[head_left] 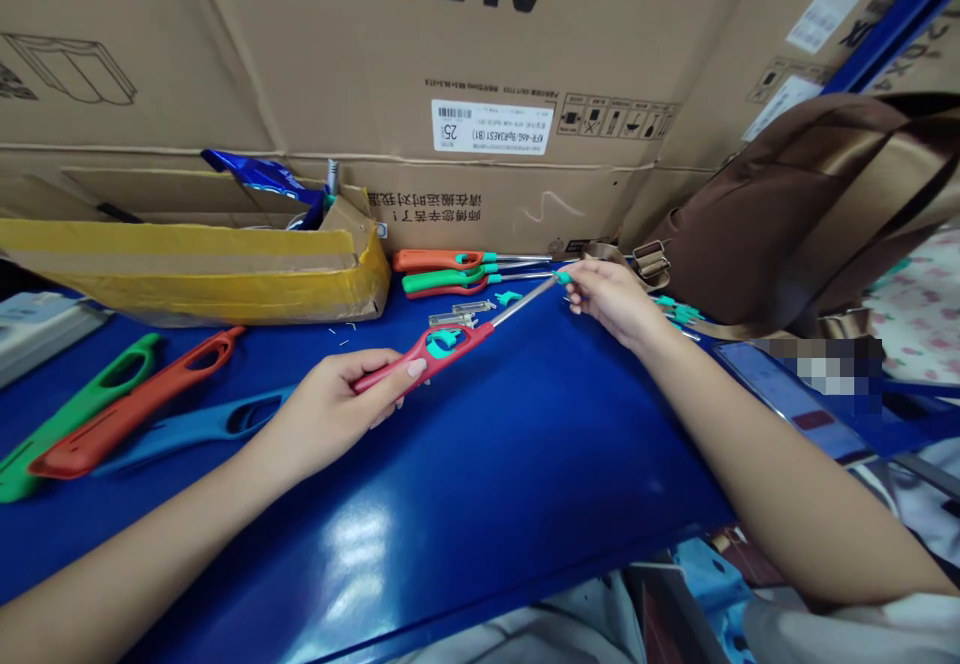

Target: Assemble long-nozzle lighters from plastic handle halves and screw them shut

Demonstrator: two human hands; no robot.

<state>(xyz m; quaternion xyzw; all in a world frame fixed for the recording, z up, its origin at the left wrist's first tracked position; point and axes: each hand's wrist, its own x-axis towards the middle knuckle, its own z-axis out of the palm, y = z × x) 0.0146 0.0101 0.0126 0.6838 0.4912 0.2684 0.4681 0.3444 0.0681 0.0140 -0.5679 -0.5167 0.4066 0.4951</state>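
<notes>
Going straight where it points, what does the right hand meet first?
The right hand meets the red lighter's teal plastic tip, already pinched; beyond, perhaps the orange lighter's steel shaft, depth unclear.

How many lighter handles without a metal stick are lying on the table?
3. A green handle, an orange handle and a blue handle lie side by side on the blue table, left of the person's left hand. Others could be hidden.
</notes>
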